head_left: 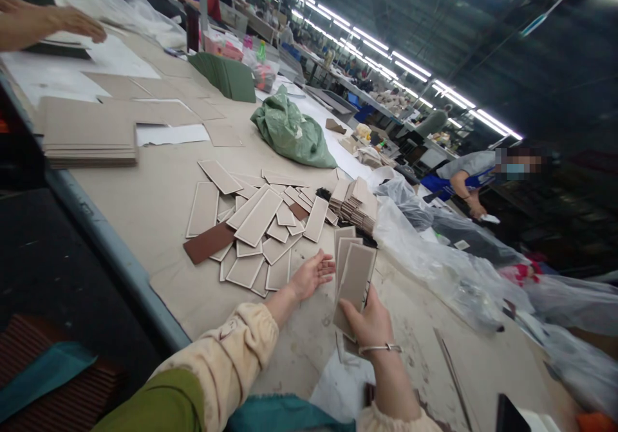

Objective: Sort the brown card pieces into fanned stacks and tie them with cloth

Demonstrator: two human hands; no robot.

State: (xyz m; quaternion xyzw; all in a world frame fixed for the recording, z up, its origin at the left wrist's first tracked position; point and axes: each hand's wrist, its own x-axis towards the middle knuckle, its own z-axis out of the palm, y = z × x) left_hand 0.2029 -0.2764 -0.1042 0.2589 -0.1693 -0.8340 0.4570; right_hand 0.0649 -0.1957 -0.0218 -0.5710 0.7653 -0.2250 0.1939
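My right hand is closed around several rectangular beige panels with pale edges, fanned upright, its thumb across the front one. Just left of them, my left hand is open, palm turned up and fingers stretched toward the panels. Whether its fingertips touch them I cannot tell. Beyond my left hand lies a loose heap of similar panels, overlapping at many angles. A reddish-brown panel shows its other-coloured face at the heap's near left. Neat stacks of small panels stand right of the heap.
A green cloth bundle and upright dark-green sheets sit farther back. Larger beige boards are stacked at left, near another person's hand. Clear plastic sheeting runs along the right. Another person works across the table.
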